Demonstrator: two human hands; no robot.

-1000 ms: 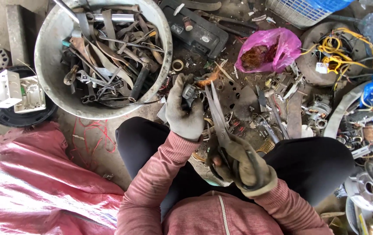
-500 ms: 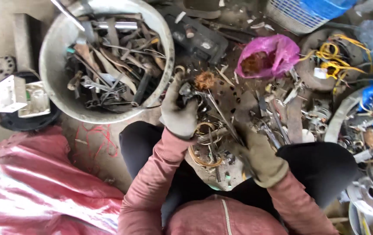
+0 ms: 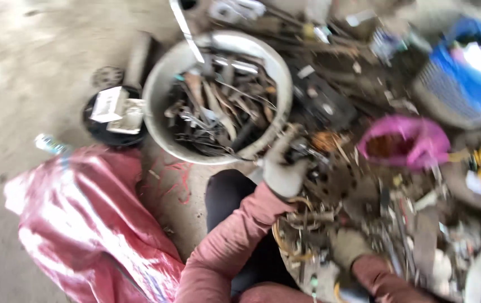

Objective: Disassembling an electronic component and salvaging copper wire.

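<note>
One gloved left hand [image 3: 283, 168] is closed on scrap [image 3: 302, 150] beside one metal basin [image 3: 165, 90]; the right hand [image 3: 348, 247] grip can't be made out, too blurry.

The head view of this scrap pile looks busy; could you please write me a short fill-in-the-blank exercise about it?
1. The round metal basin is full of scrap ____.
2. The left hand wears a grey ____.
3. The plastic bag beside the scrap pile is ____ in colour.
4. The big crumpled sack lies on the ____ side of the picture.

Missing words: metal; glove; pink; left
</note>
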